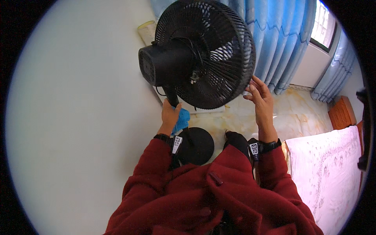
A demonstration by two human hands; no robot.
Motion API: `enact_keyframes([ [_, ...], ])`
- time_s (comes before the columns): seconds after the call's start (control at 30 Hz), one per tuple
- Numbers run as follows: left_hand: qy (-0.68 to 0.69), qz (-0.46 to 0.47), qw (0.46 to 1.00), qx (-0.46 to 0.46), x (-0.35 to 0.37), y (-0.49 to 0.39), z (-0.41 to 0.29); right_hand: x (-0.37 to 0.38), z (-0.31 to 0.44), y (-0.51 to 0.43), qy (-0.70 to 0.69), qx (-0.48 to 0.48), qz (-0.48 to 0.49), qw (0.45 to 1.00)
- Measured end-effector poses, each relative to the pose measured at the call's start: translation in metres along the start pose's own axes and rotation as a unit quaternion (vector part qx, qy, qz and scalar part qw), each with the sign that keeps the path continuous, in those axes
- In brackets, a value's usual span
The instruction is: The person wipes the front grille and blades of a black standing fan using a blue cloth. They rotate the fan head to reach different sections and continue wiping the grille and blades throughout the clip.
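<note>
A black pedestal fan (205, 55) stands before me, its motor housing (164, 61) turned toward me and its cage facing away to the right. My left hand (171, 115) is closed around the fan's pole just below the motor, with a blue cloth (182, 119) hanging at the palm side. Beside the lower right rim of the cage, my right hand (260, 94) has its fingers parted and bent near the grille; whether the fingertips touch it is hard to tell. The round black fan base (196, 147) rests on the floor by my feet.
A pale wall (73, 102) runs close along the left. Blue curtains (267, 44) hang behind the fan, near a window (323, 26). At right are a bed with a pinkish patterned cover (326, 170) and a wooden piece of furniture (342, 113). The floor is marble-patterned (296, 120).
</note>
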State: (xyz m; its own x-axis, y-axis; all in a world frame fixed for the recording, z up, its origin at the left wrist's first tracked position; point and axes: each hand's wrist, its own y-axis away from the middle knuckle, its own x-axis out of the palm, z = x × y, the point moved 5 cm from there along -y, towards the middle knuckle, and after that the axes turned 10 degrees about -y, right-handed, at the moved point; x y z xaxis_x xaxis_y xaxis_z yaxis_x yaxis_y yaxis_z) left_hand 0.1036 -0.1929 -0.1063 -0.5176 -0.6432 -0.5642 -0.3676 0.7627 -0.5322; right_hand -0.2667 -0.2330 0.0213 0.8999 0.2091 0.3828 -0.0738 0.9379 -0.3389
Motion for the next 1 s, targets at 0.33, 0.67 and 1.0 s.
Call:
enact_keyframes([
  [0.33, -0.094, 0.023, 0.995, -0.037, 0.003, -0.01, 0.01, 0.006, -0.037, 0.03, 0.024, 0.071, 0.036, 0.997],
  [0.67, -0.08, 0.034, 0.995, -0.044, 0.012, -0.007, 0.009, -0.059, -0.1, 0.162, 0.08, 0.375, 0.108, 0.917],
  [1.0, 0.355, -0.074, 0.88, -0.307, -0.003, 0.065, 0.011, -0.058, -0.092, 0.209, 0.16, 0.421, 0.205, 0.869],
])
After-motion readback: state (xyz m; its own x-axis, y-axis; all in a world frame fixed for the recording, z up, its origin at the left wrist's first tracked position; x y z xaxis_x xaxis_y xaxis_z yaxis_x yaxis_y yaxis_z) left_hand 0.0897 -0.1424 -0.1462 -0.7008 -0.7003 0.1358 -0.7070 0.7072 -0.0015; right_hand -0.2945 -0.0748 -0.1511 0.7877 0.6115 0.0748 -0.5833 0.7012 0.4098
